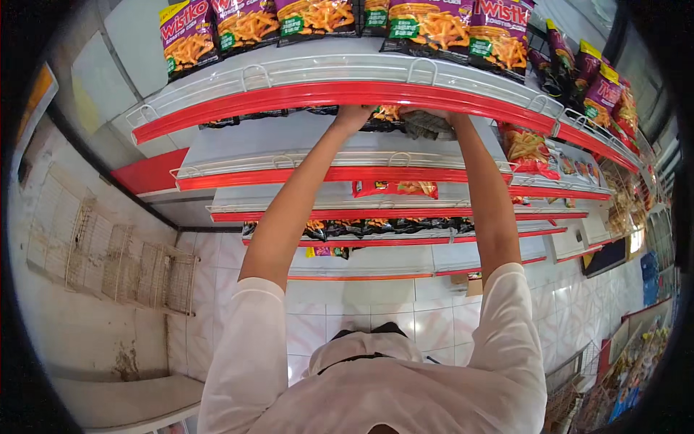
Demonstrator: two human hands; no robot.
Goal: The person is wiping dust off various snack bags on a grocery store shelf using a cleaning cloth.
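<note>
Both my arms reach under the red-edged top shelf (347, 93), onto the shelf board (325, 138) below it. My left hand (355, 116) is beside a dark snack bag (386, 114) with orange sticks pictured on it. Its fingers are mostly hidden by the shelf edge, so its grip does not show. In my right hand (449, 115) is a crumpled grey cloth (428, 126), low over the second shelf. More dark snack bags (260, 115) stand at the back of that shelf, largely covered by the upper one.
Purple Twistko corn snack bags (317, 19) line the top shelf behind a clear wire-looped guard (336, 65). A red snack bag (396, 189) lies on a lower shelf, with black bags (374, 225) beneath. Further right sit more red bags (526, 149). Wire racks (130, 260) lean at the left wall.
</note>
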